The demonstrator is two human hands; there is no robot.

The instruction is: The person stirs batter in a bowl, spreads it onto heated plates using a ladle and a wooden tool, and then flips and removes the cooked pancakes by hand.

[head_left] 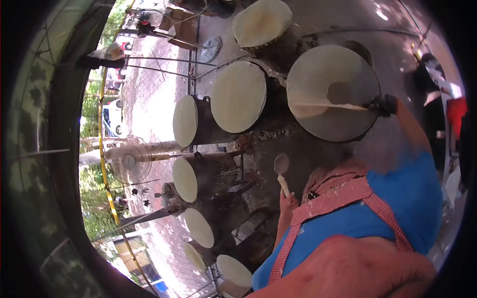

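The wide round pale-topped steamer pot (318, 69) looks hot. The right hand (383, 105), clamped on the thin pale stick (323, 105) lying across it, could scald. The left hand (287, 201), closed round the small round metal ladle (281, 164) just below that pot, might spill.

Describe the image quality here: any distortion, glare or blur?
Head view: heavy fisheye curving, with a black ring round the frame; sunlight flares white on the ground at the top right; the large pan and pale drum tops are fairly sharp; the skin-toned shape at the bottom is soft.
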